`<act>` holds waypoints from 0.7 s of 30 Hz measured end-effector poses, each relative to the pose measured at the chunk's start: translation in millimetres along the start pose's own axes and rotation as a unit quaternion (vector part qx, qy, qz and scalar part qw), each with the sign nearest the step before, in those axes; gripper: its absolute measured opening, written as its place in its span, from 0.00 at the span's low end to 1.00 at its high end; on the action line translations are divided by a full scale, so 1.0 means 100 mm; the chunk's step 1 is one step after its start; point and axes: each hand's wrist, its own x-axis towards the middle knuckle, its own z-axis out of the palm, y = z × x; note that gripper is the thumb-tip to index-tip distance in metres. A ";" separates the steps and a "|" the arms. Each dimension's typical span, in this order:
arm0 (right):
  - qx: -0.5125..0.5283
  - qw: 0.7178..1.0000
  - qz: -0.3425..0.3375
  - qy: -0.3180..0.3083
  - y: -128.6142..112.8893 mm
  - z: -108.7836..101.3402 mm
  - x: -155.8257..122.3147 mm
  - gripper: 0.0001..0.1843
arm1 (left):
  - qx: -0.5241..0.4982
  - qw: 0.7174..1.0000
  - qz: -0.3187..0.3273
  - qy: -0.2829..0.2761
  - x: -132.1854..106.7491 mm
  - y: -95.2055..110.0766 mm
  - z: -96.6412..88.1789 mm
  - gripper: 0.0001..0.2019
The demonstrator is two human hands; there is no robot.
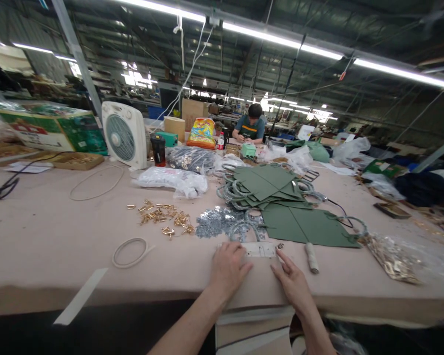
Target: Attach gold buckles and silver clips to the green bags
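Observation:
My left hand [227, 268] rests near the table's front edge with its fingers curled onto the left end of a small flat metal plate [259, 249]. My right hand [290, 278] lies just right of the plate, index finger stretched to a tiny metal piece [280, 246] at the plate's right end. Just beyond the plate are a pile of small silver parts [212, 222], a grey cord loop [242, 228] and green fabric pieces [303, 224]. A pale cylindrical tool [311, 257] lies to the right.
Brass fittings [163, 217] are scattered at centre left, and a white ring [129, 252] lies nearer me. A bag of gold hardware [392, 259] sits at right. A white fan [124, 133], boxes and plastic bags stand farther back. Another person [250, 129] works at the far end.

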 end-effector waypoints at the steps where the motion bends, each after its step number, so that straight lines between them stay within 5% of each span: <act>1: -0.027 0.999 -0.015 0.013 0.02 0.00 0.00 0.46 | 0.003 1.000 -0.004 0.002 0.01 0.00 0.01 0.15; 12: -0.258 0.933 -0.207 0.144 0.26 0.16 0.06 0.30 | -0.018 1.000 0.014 0.017 0.10 -0.11 0.04 0.10; 21: -0.270 0.927 -0.232 0.119 0.27 0.24 0.02 0.24 | -0.054 0.998 -0.005 0.014 0.21 -0.17 0.05 0.09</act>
